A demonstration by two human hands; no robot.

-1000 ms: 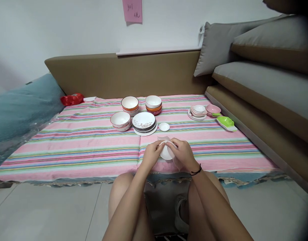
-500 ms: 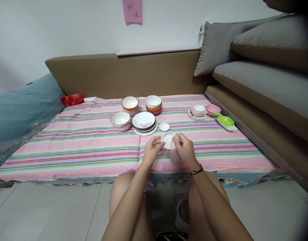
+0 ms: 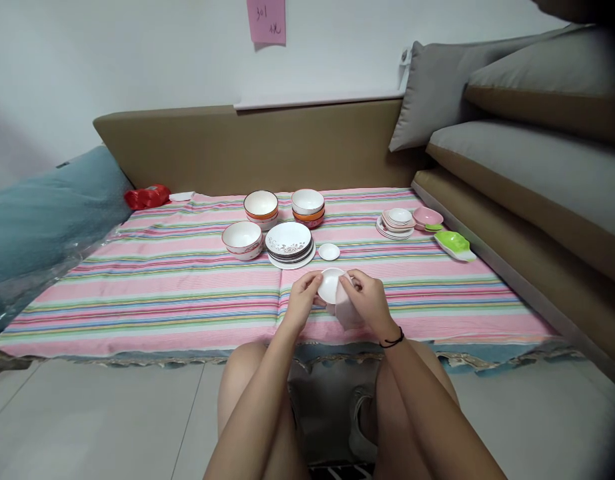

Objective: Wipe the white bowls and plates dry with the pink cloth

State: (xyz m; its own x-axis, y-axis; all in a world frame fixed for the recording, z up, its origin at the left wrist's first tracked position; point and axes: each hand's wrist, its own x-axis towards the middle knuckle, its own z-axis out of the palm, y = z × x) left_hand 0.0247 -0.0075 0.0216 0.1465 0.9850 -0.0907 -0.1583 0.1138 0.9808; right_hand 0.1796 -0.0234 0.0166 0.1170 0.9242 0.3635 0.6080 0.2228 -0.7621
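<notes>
Between my hands, above the striped cloth, is a small white dish [image 3: 329,285]. My left hand [image 3: 304,297] grips its left rim, thumb on top. My right hand [image 3: 367,298] is closed on a thin whitish wipe [image 3: 346,308] pressed to the dish's right side; the wipe hangs down below the fingers. Just beyond lies another small white dish [image 3: 329,251]. To its left stands a stack of plates [image 3: 288,241], the top one white with a floral pattern.
Bowl stacks [image 3: 242,240] stand behind and left of the plates. At right are stacked small dishes [image 3: 398,220], a pink bowl [image 3: 427,217] and a green leaf-shaped dish [image 3: 454,244]. Grey-brown cushions [image 3: 532,160] line the right side; a red bundle [image 3: 147,197] lies far left.
The dish in my hands has tilted and shifted slightly left and down. My right hand's fingers and the wipe have moved a little across it.
</notes>
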